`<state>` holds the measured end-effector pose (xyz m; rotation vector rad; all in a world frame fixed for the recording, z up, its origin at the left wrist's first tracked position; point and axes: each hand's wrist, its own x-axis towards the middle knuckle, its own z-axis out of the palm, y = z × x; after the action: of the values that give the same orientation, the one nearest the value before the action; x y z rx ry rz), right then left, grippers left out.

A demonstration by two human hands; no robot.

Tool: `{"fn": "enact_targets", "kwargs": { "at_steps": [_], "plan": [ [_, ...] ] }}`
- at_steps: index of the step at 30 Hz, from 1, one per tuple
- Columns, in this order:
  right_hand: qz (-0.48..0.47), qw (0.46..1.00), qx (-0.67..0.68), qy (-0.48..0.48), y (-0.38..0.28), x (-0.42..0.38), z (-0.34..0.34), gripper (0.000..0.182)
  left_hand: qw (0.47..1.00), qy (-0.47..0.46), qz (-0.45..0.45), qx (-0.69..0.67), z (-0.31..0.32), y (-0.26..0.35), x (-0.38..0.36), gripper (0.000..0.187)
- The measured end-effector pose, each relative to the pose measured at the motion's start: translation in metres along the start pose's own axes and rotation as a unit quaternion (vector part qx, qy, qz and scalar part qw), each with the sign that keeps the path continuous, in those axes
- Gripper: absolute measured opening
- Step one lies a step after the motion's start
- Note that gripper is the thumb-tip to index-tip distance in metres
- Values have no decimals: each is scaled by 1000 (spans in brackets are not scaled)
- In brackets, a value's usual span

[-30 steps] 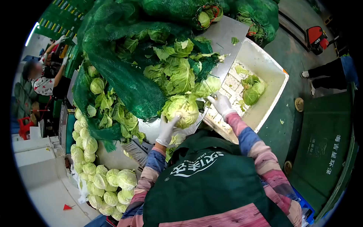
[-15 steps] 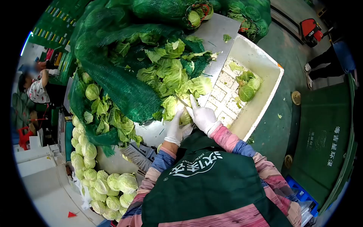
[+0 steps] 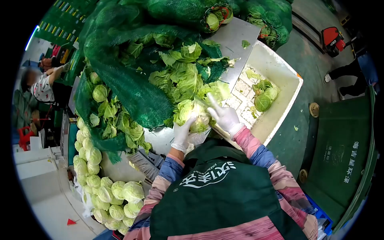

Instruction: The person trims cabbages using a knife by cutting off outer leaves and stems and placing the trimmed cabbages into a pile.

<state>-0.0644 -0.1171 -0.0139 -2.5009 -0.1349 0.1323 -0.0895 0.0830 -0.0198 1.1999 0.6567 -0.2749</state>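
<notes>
A pale green cabbage (image 3: 196, 113) sits on the metal table in front of me, its outer leaves spread around it. My left hand (image 3: 182, 134), in a white glove, grips its near left side. My right hand (image 3: 227, 119), also gloved, is just right of the cabbage. Two of its fingers stretch forward, while the others curl around a knife (image 3: 203, 102), whose blade is blurred and mostly hidden against the leaves. Loose cabbage leaves (image 3: 186, 80) lie heaped beyond the cabbage, partly on green mesh netting (image 3: 148, 100).
A white foam box (image 3: 276, 124) with leafy trimmings stands at the right. Trimmed cabbages (image 3: 114, 196) are piled at lower left. Full mesh sacks (image 3: 176, 16) lie at the back. A green bin (image 3: 336, 152) and a red pallet jack (image 3: 333, 41) are farther right. A person (image 3: 42, 86) is at far left.
My right hand has shifted slightly right, drawing the knife back from the cabbage top. My left hand keeps its hold. The whole view has shifted a little.
</notes>
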Motion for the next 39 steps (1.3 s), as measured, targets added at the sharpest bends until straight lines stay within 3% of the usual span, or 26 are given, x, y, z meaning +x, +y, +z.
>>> {"fn": "enact_targets", "kwargs": {
  "at_steps": [2,3,7,10,12,14,15,16,19,20,21,22,25,26,28,31,33,39],
  "plan": [
    [-151,986,-56,-53,-10,2,-3,62,996,20,-44,79,5,13,-1,64],
    [-196,979,-48,-30,-4,4,6,60,997,12,-10,82,7,12,0,65],
    [-202,964,-118,-125,-7,17,-5,63,993,21,-28,111,14,21,-5,73],
    [-216,963,-119,-105,1,25,2,61,993,20,-4,117,13,16,-1,78],
    [-191,968,-107,-120,-1,31,8,57,994,37,-12,103,20,18,-5,81],
    [-48,995,-34,-77,-4,44,7,49,995,56,-21,85,20,9,-5,85],
    [35,996,-35,-68,-15,50,-11,46,991,20,59,117,12,-8,0,87],
    [59,998,10,-33,-1,60,-6,45,979,-16,138,151,4,-22,0,90],
    [120,992,14,-29,49,67,-5,46,980,-70,142,117,-15,-29,-4,86],
    [105,994,-16,-33,72,67,1,47,981,-95,142,97,-21,-28,-5,84],
    [84,994,-70,-12,89,68,17,51,997,-63,-10,54,-18,-11,-19,75],
    [81,994,-70,-16,74,63,9,51,997,-58,-10,51,-21,-7,-21,75],
    [147,987,45,-50,19,46,-11,78,995,-55,-74,27,-22,0,-21,56],
    [43,988,132,67,5,38,6,84,995,-53,-74,26,-21,1,-22,56],
    [58,988,95,-109,-27,17,-5,88,995,-60,-70,25,-19,2,-22,54],
    [51,991,13,-127,-39,10,4,79,995,-54,-61,49,-22,2,-17,53],
    [30,978,199,-56,-16,19,29,65,995,-62,-61,52,-28,-2,-12,53],
    [28,974,221,-38,-7,35,37,46,995,-74,-69,17,-42,1,1,58]
  ]
}}
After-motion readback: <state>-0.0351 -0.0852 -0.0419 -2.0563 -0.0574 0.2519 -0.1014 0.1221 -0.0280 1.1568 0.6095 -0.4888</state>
